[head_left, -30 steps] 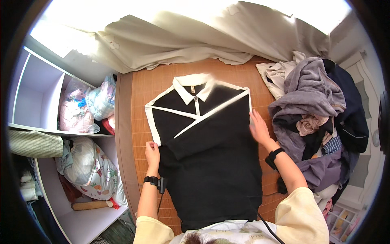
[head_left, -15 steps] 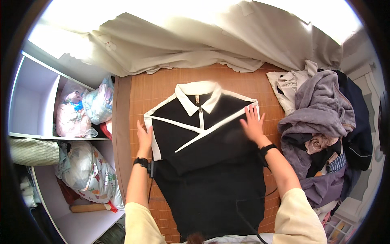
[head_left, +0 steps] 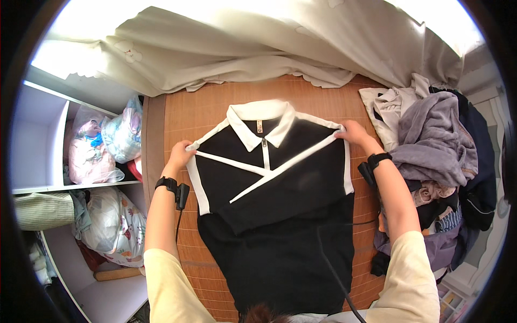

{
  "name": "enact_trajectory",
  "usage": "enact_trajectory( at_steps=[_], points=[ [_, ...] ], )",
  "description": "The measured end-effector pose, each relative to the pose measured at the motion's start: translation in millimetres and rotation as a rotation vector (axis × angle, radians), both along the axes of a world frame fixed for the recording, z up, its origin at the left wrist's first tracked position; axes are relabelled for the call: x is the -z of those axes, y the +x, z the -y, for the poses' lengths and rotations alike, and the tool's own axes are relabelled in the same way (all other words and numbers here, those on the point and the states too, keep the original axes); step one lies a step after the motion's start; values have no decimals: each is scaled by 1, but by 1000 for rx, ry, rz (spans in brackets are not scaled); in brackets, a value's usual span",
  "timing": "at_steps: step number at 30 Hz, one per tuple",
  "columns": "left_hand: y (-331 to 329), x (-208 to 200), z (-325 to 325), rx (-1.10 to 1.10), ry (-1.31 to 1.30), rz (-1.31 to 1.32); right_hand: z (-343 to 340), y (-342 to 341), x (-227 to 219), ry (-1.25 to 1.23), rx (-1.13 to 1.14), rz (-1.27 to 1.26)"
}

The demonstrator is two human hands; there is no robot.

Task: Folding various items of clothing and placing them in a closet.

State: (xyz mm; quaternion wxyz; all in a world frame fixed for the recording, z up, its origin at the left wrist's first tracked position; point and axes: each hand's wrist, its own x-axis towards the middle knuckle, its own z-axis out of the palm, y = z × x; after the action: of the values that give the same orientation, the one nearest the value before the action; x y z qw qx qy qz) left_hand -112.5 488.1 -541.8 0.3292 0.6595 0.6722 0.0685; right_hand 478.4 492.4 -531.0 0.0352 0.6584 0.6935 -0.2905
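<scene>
A black zip-neck top [head_left: 285, 253] with a white collar and white stripes lies spread out in front of me, collar pointing away. One sleeve lies slantwise across its chest, its white stripe on top. My left hand [head_left: 182, 153] pinches the white-edged left shoulder corner. At the opposite shoulder, my right hand [head_left: 355, 133] has its fingers closed on the white-trimmed corner. The hem runs toward my body and is partly hidden at the lower edge.
The top rests on a brown woven mat [head_left: 186, 116]. A heap of clothes [head_left: 431, 134] rises at the right. Shelves at the left hold bagged items [head_left: 110, 226] and a rolled striped cloth [head_left: 43, 211]. A pale curtain [head_left: 258, 54] hangs at the far edge. Thin cables cross the top.
Both hands were open with fingers spread, the right one flat on the top. They have moved outward and farther away, and now grip the shoulder corners.
</scene>
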Motion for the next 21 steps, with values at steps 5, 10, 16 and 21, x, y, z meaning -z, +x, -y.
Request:
enact_trajectory(
  at_steps=[5, 10, 16, 21],
  points=[
    [7, -5, -30, -95, 383, -68, -32, -20, -22, 199, 111, 87],
    [42, -39, -61, -162, 594, -88, -55, -19, -23, 631, 227, 26],
    [39, -57, -52, -114, 567, -51, -48, -38, -41, 579, 286, -56],
    [53, -99, -24, -73, 675, 129, -13, -31, -72, 718, 264, -177]
  ],
)
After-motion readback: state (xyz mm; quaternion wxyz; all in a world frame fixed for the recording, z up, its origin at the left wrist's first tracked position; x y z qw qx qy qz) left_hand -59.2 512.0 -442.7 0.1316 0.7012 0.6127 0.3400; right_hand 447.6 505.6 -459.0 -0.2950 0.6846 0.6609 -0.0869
